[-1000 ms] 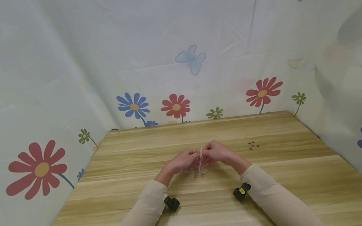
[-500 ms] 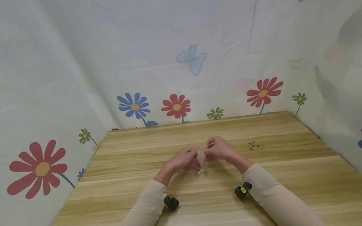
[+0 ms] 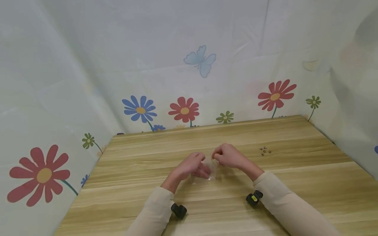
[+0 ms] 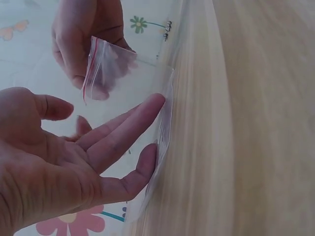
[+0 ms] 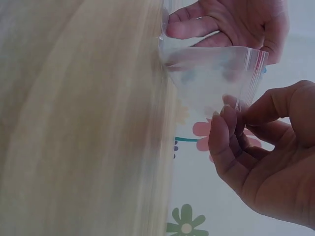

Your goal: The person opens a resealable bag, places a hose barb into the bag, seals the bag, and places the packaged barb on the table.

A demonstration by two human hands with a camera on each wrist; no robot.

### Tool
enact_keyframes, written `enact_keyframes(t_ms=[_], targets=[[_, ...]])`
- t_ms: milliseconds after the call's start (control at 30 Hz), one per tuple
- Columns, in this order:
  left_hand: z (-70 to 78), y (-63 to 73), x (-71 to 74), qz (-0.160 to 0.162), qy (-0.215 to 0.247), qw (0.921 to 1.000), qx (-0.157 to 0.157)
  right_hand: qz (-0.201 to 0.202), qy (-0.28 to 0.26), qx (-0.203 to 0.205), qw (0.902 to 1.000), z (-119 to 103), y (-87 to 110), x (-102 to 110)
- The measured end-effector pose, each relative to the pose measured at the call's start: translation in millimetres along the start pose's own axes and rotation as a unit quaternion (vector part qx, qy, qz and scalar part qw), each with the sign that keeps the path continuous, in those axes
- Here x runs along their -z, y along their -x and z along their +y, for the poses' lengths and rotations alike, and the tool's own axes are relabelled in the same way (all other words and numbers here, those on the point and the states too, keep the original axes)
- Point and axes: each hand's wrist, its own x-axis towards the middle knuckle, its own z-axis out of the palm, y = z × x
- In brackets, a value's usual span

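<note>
A clear zip bag [image 3: 213,168] with a red line along its zip edge stands between the two hands, close over the table. In the right wrist view, my right hand [image 5: 275,152] pinches the zip bag [image 5: 211,73] near its zip edge between thumb and fingertips. My left hand [image 4: 74,162] is spread against the other side, its longer fingers stretched out along the clear plastic toward the bottom edge. Its thumb stands apart from those fingers. In the head view the left hand [image 3: 192,165] sits left of the bag and the right hand [image 3: 228,155] at its upper right.
Several small dark metal pieces [image 3: 264,151] lie on the wood-grain table [image 3: 147,157], to the right of the right hand. A white curtain [image 3: 165,65] printed with flowers and a butterfly hangs behind and along the sides. Small black cameras [image 3: 179,211] are strapped at both sleeves.
The hands have drawn apart, and the bag, edge-on a second ago, now shows its broad face. My left fingers have spread out behind the plastic. The small metal pieces stay put.
</note>
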Motion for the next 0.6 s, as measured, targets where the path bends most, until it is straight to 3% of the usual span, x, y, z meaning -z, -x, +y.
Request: enact_keyframes(t_ms=[133,367,600], targets=[[-1.2,-0.5,2.2,-0.016,-0.023,0.9994,-0.018,-0.006,-0.002,0.007,1.0,-0.5,0.5,-1.5],[-1.1,0.0,2.3,-0.079,-0.081,0.9917,-0.061,-0.003,-0.003,0.024,0.9997,-1.6,-0.1,-3.1],[0.7,1.7,-0.2,-0.078,-0.088,0.9905,-0.071,-0.007,-0.007,0.048,0.9988,-1.9,-0.2,-4.1]])
